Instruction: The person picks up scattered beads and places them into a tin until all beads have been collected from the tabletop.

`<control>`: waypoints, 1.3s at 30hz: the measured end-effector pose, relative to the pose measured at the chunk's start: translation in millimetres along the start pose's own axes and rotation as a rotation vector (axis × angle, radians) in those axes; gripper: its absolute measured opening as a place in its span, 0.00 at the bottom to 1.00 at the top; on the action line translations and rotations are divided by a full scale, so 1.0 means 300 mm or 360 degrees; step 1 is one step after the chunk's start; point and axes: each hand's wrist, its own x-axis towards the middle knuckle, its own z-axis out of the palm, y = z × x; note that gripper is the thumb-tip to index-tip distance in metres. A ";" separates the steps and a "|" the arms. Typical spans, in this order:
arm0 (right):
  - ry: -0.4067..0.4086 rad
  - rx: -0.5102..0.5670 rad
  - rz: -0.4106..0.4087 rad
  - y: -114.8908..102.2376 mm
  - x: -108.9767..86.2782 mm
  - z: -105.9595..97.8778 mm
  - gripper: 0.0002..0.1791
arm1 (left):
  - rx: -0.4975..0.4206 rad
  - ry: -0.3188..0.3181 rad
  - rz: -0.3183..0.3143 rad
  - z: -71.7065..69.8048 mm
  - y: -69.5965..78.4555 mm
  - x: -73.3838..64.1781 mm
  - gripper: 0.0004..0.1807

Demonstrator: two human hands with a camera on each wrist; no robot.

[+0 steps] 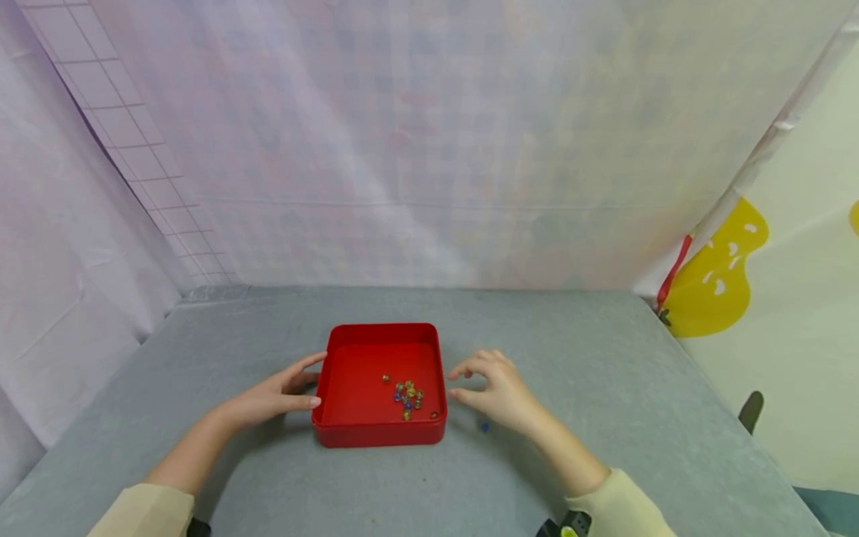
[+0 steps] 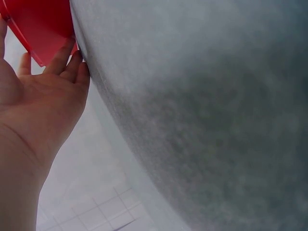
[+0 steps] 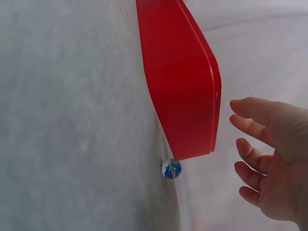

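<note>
A square red box (image 1: 362,358) without a lid sits on the table. Inside, mostly toward its near right corner, lie several glass marbles (image 1: 409,391) with yellow and blue in them. My left hand (image 1: 278,395) touches the box's left side, its thumb nearer me and its fingers farther along the wall. On the other side, my right hand (image 1: 499,391) is raised beside the right wall with fingers loosely bent and nothing in them. A single blue marble (image 1: 485,426) is on the table under the right forearm; the right wrist view shows this clear marble (image 3: 172,169) with a blue swirl.
The grey cloth-covered table (image 1: 570,358) spreads around the box. Behind it hangs a pale checked curtain (image 1: 429,149), with white sheeting (image 1: 74,246) at the left and a sheet with a yellow print (image 1: 718,283) at the right.
</note>
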 end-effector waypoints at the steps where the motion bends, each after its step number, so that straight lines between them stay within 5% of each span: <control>1: 0.0002 -0.0007 -0.0004 0.002 -0.002 -0.001 0.10 | 0.0001 0.0002 0.0001 0.000 0.000 0.000 0.42; 39: -0.0083 -0.0276 -0.0149 0.068 -0.092 -0.055 0.10 | 0.0003 0.0031 -0.0048 -0.001 0.005 0.003 0.43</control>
